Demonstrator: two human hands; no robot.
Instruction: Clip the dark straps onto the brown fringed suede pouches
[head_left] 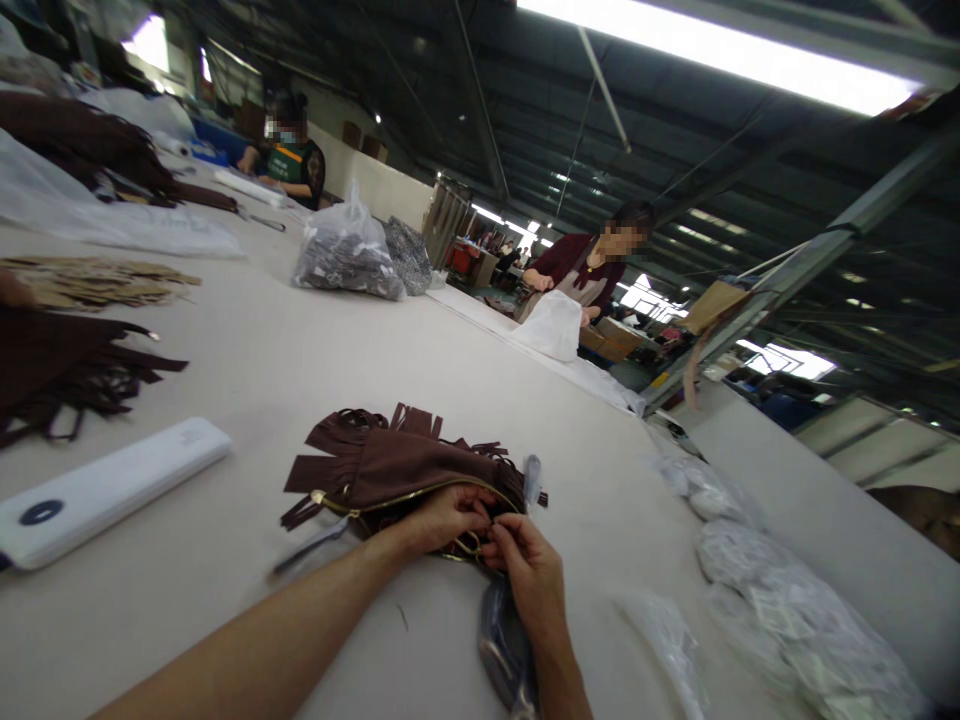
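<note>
A brown fringed bag [420,463] lies on the pale table [262,370], its gold zipper open toward me. My left hand [450,515] reaches into the opening, its fingers bent together near the right end. Beside it my right hand [529,565] pinches at the bag's edge, thumb against forefinger. Whatever is between the fingertips of either hand is too small to make out. A plastic-wrapped dark strap [502,640] lies under my right wrist, and another wrapped piece [315,545] sticks out at the bag's left.
A white device [112,490] lies at left, below dark fringed pieces [60,370] and tan strips [105,282]. Filled plastic bags [349,250] stand further back. Clear plastic packets [795,600] line the right edge. Two people work across the table.
</note>
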